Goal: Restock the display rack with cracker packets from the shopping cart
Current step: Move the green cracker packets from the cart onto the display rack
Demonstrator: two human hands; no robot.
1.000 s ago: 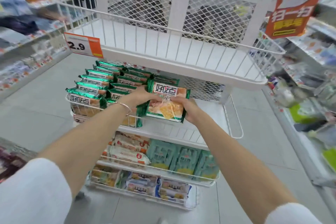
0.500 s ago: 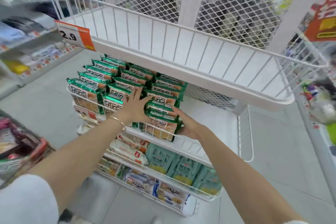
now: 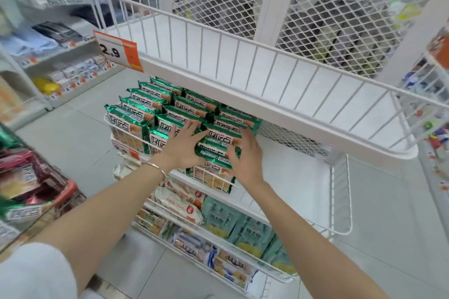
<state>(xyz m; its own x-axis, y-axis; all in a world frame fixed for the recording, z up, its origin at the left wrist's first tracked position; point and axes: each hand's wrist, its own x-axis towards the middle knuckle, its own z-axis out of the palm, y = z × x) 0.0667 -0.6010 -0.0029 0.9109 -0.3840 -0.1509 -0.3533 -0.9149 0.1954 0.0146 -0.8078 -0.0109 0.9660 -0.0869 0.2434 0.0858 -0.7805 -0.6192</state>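
Observation:
Green cracker packets (image 3: 155,107) stand in rows on the second tier of the white wire display rack (image 3: 340,192). My left hand (image 3: 183,145) lies flat with spread fingers on the packets of the middle row. My right hand (image 3: 245,158) presses, fingers apart, against the right side of the front packets (image 3: 216,155) of the right row. Neither hand grips a packet. The right part of this tier is bare white shelf. At the left edge the shopping cart (image 3: 70,189) shows, blurred, with more packets (image 3: 21,177) in it.
The rack's top basket (image 3: 267,75) juts out over the cracker tier and holds nothing. Lower tiers carry pale green bags (image 3: 223,218) and other snacks. A 2.9 price tag (image 3: 116,51) hangs at the top basket's left corner. Store shelves line both sides.
The packet held in both hands a second ago now stands in the right row. Both hands have let go and rest flat against the packets. The view has moved closer.

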